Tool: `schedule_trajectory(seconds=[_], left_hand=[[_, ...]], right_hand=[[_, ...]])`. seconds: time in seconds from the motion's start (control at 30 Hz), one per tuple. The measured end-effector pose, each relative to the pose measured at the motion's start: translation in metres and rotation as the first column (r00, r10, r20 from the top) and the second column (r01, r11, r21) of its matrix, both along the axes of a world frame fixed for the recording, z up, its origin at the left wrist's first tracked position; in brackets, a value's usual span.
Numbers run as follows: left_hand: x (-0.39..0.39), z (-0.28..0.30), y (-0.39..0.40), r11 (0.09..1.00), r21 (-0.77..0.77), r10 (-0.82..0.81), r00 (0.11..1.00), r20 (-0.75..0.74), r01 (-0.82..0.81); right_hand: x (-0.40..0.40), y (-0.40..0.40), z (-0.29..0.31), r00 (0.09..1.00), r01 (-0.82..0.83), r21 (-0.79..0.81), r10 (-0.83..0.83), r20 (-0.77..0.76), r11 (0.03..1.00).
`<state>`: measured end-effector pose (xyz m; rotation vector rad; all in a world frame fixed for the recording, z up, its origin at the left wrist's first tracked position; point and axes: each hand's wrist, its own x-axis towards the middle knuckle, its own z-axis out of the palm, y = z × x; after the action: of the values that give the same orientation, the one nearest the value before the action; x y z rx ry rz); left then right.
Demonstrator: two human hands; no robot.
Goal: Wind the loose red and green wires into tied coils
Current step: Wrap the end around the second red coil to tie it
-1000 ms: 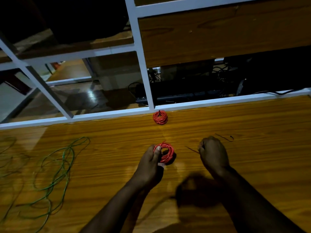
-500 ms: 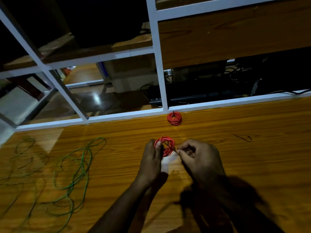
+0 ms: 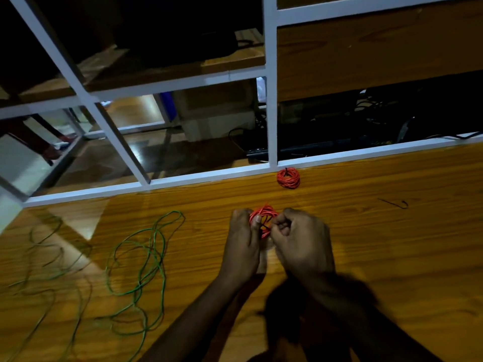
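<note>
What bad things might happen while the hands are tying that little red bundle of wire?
1. The red coil is held only between the left hand and right hand; if either grip slips before the tie is tight, the loops may spring open.
2. The loose green wire sprawls close to the left forearm, so an arm could drag and tangle it.
3. The spare black tie is thin and dark, so it is easy to lose in this dim light.

A dim workshop or electronics workroom, judging by the furniture and clutter.

A glossy wooden bench (image 3: pixel 366 257) fills the lower frame, edged by a white metal frame (image 3: pixel 271 100) carrying wooden shelves (image 3: pixel 167 71) at upper left. Behind the frame, right of centre, dark equipment and tangled cables (image 3: pixel 366 126) sit low. Loose green wire (image 3: pixel 146 257) sprawls at lower left.
</note>
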<state>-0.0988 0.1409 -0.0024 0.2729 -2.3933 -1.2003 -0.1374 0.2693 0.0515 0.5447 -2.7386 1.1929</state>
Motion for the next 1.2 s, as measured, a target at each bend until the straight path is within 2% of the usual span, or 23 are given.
schedule_trajectory(seconds=[0.23, 0.33, 0.67, 0.87, 1.2], left_hand=[[0.011, 0.006, -0.016, 0.996, 0.085, -0.039, 0.999, 0.006, 0.038], [0.010, 0.002, -0.019, 0.990, 0.132, -0.042, 0.999, -0.030, 0.046], [0.002, 0.002, -0.005, 0.997, 0.072, -0.020, 1.000, -0.017, 0.021], [0.001, 0.006, -0.002, 0.996, 0.083, -0.031, 0.998, 0.052, 0.027], [0.002, 0.008, 0.001, 0.999, 0.039, 0.008, 0.997, 0.074, -0.011]], right_hand=[[0.016, -0.021, -0.004, 0.997, 0.062, -0.141, -0.067, -0.034, 0.988], [0.020, -0.027, -0.006, 0.993, 0.104, -0.144, -0.111, -0.041, 0.984], [0.014, -0.028, -0.009, 0.991, 0.077, -0.171, -0.094, -0.095, 0.982], [0.012, -0.022, -0.014, 0.985, 0.042, -0.229, -0.079, -0.156, 0.973], [0.010, -0.020, -0.018, 0.989, 0.029, -0.226, -0.060, -0.135, 0.974]])
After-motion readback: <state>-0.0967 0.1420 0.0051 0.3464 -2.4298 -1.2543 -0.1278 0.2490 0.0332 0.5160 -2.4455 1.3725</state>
